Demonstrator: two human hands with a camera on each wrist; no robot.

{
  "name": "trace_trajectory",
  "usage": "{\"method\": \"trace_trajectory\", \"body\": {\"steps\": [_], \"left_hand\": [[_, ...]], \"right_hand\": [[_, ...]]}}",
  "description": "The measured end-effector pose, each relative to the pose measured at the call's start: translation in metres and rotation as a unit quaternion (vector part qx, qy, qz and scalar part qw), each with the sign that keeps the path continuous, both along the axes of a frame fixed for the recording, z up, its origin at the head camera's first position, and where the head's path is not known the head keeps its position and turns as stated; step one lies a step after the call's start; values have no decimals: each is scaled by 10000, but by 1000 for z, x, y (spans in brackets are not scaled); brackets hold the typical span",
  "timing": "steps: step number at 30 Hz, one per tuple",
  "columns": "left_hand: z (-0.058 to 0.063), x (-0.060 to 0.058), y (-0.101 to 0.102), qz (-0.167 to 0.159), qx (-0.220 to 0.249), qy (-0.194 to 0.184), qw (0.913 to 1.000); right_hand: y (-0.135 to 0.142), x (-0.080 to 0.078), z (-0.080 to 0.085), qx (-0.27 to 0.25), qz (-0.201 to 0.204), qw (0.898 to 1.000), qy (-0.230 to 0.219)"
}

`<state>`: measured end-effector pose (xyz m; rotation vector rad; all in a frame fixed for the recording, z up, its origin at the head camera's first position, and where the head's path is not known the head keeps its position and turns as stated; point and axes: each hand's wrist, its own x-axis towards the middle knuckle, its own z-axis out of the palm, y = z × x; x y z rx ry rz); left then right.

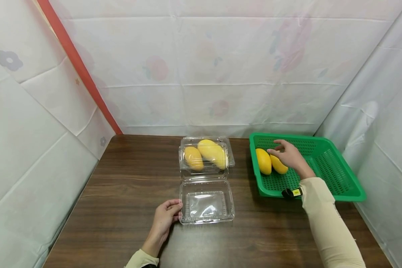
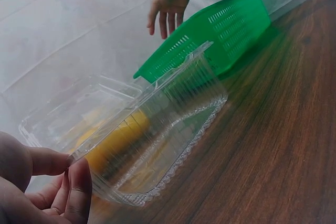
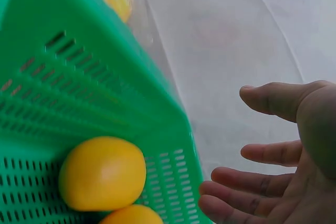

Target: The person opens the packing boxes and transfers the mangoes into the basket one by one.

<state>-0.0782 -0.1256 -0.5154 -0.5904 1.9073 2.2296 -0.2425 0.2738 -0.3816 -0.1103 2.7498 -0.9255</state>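
My left hand (image 1: 164, 219) pinches the left rim of an open clear plastic clamshell container (image 1: 206, 219) on the table. The left wrist view shows thumb and fingertips on its rim (image 2: 73, 157). Its raised lid stands in front of another clear container (image 1: 231, 158) with yellow mangoes (image 1: 193, 158) in it. Over the left part of a green basket (image 1: 346, 171), my right hand (image 1: 288, 154) hovers with fingers spread and nothing in them. Two mangoes (image 1: 263, 162) lie below it in the basket; the right wrist view shows one mango (image 3: 102, 174) whole and another (image 3: 132, 216) partly cut off.
A dark wood table (image 1: 120, 193) carries everything. White printed sheets (image 1: 204, 67) hang behind and at both sides, with a red strip (image 1: 80, 70) at the left corner. The basket stands near the right sheet.
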Motion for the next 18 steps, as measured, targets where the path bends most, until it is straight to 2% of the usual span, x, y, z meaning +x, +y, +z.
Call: {"method": "trace_trajectory", "body": {"steps": [11, 18], "left_hand": [[1, 0, 0, 10, -18, 17, 10000], [2, 1, 1, 4, -8, 24, 10000]], "right_hand": [[-23, 17, 3, -318, 96, 9989, 328], [-35, 24, -5, -432, 219, 9975, 519]]}}
